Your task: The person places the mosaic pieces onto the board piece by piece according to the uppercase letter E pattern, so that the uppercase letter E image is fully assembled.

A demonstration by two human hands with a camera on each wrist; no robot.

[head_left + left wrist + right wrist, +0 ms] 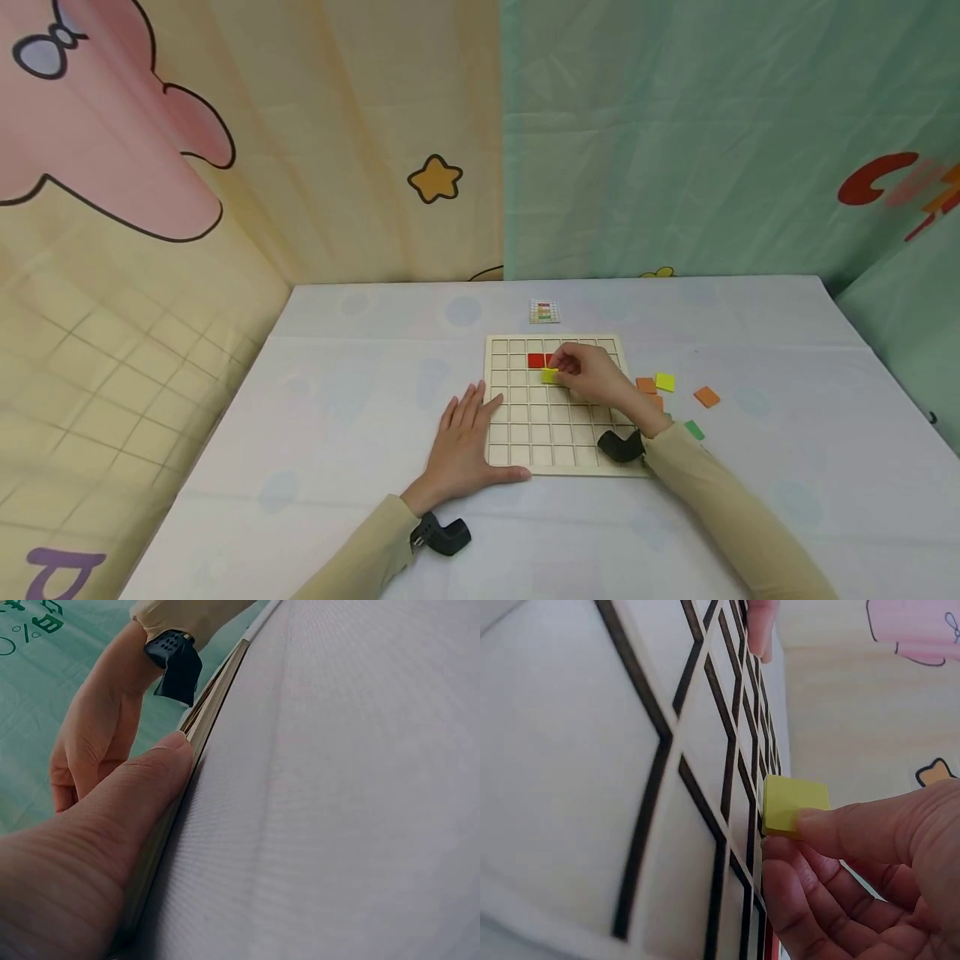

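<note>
Yellow tile [549, 377] sits right of center in the head view, over the upper part of the grid board [540, 433]; we can't tell if it's touching. Right hand [596, 379] pinches it, thumb on its face in the right wrist view. Two red tiles [536, 360] lie in cells just above it, one partly hidden by fingers. Left hand [465, 446] is spread at the board's lower-left corner, thumb on the near edge. Loose orange [707, 397], yellow and green tiles lie right of the board. Small card [544, 312] above the board; print too small to read. Writing we get: "%" on the green curtain [22, 712], upper left of left wrist view; purple letter [63, 567] lower left of head view, cropped.
</note>
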